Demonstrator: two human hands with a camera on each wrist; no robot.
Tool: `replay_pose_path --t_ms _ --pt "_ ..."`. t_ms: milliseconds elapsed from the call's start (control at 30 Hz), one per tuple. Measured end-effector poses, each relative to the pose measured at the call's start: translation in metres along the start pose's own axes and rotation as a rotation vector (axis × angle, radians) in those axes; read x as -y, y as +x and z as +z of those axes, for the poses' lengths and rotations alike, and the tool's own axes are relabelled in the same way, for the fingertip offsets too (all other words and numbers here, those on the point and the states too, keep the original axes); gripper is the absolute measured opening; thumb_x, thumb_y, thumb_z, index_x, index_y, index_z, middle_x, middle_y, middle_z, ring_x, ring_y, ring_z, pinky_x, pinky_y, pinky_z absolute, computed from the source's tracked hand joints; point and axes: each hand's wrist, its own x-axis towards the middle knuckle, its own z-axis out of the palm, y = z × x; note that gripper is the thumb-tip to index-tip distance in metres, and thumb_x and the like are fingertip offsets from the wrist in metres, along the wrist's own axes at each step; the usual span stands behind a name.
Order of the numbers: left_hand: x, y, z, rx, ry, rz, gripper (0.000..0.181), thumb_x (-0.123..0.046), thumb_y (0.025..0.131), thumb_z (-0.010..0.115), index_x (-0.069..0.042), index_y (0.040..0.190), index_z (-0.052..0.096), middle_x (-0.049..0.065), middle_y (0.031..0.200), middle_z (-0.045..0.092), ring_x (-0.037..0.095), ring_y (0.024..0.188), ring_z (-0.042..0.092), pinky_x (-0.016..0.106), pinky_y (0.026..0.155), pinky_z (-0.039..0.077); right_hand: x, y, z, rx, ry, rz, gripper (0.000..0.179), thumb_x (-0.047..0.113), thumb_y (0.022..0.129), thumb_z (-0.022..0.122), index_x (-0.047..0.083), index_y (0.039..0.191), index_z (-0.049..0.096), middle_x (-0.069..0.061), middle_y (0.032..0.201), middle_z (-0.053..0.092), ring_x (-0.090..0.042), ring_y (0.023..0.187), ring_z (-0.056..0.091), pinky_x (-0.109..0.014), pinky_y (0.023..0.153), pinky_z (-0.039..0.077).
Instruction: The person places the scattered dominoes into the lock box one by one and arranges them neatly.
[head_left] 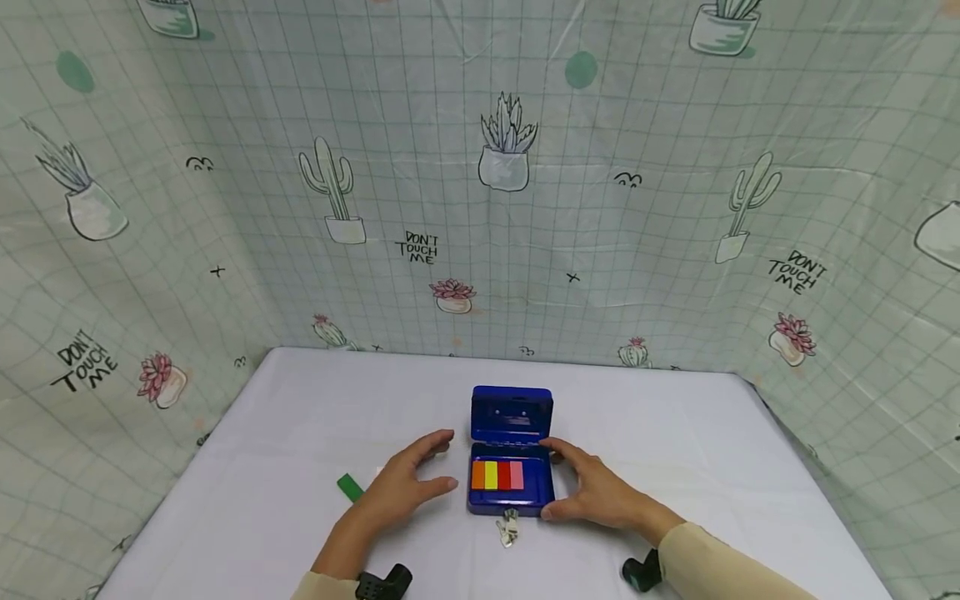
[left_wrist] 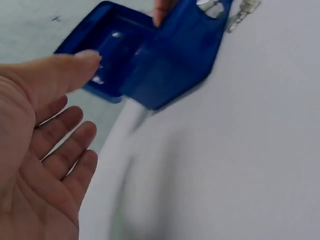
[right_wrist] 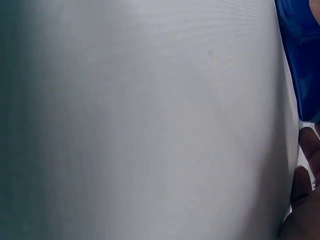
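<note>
A small blue cash box (head_left: 537, 483) stands with its lid (head_left: 512, 415) raised. Side by side inside lie orange (head_left: 477, 475), yellow (head_left: 491, 475), red (head_left: 505, 475) and pink (head_left: 517, 475) blocks. Keys (head_left: 508, 528) hang at the lock on its front. My right hand (head_left: 600, 496) grips the box's right side, thumb at the front corner and a finger near the hinge. Left of the box, my left hand (head_left: 401, 487) is held apart from it with fingers spread and nothing in them; the left wrist view shows its bare palm.
A green block (head_left: 349, 487) lies on the white tabletop (head_left: 645, 433) left of my left hand, partly covered by it. Behind the table hangs a checked cloth (head_left: 555, 225) printed with cacti. Black wrist devices (head_left: 386, 583) sit at both wrists.
</note>
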Motion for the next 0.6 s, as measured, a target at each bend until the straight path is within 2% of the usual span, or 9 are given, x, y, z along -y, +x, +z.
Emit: replay_pose_path --t_ms 133,267,400,500,600 --pt "0.004 -0.011 -0.023 -0.114 0.017 0.036 0.056 -0.015 0.096 0.078 -0.016 0.149 0.060 0.007 0.149 0.063 0.037 0.141 0.055 0.062 0.119 0.040 0.000 0.000 0.000 0.002 0.012 -0.002 0.103 0.050 0.079 0.090 0.014 0.161 0.039 -0.012 0.145 0.056 -0.034 0.132 0.050 -0.074 0.116 0.033" --pt "0.012 -0.022 -0.045 -0.163 0.151 0.026 0.055 -0.015 0.094 0.080 -0.017 0.146 0.063 0.004 0.145 0.065 0.033 0.137 0.057 0.062 0.114 0.045 0.000 0.000 0.000 0.003 0.016 0.001 0.102 0.048 0.079 0.091 0.014 0.161 0.039 -0.012 0.144 0.056 -0.033 0.130 0.051 -0.073 0.115 0.034" --pt "0.019 -0.029 -0.060 -0.144 0.359 0.018 0.054 -0.018 0.090 0.084 -0.017 0.141 0.066 0.004 0.142 0.065 0.032 0.137 0.055 0.059 0.114 0.045 0.000 0.000 0.000 0.002 0.027 0.010 0.102 0.046 0.079 0.091 0.014 0.161 0.038 -0.013 0.144 0.056 -0.034 0.131 0.050 -0.074 0.116 0.034" --pt "0.024 -0.032 -0.067 -0.116 0.517 0.055 0.054 -0.023 0.086 0.088 -0.016 0.136 0.069 0.006 0.139 0.065 0.033 0.134 0.054 0.060 0.112 0.043 0.001 -0.001 0.001 0.010 0.038 0.021 0.103 0.045 0.080 0.091 0.014 0.162 0.038 -0.013 0.146 0.055 -0.035 0.132 0.049 -0.076 0.117 0.032" --pt "0.030 -0.035 -0.070 -0.108 0.625 0.092 0.056 -0.027 0.082 0.091 -0.014 0.132 0.070 0.006 0.134 0.067 0.033 0.130 0.055 0.061 0.108 0.042 0.002 -0.001 0.001 0.015 0.036 0.034 0.103 0.046 0.080 0.091 0.015 0.162 0.037 -0.013 0.147 0.055 -0.035 0.133 0.049 -0.076 0.117 0.030"
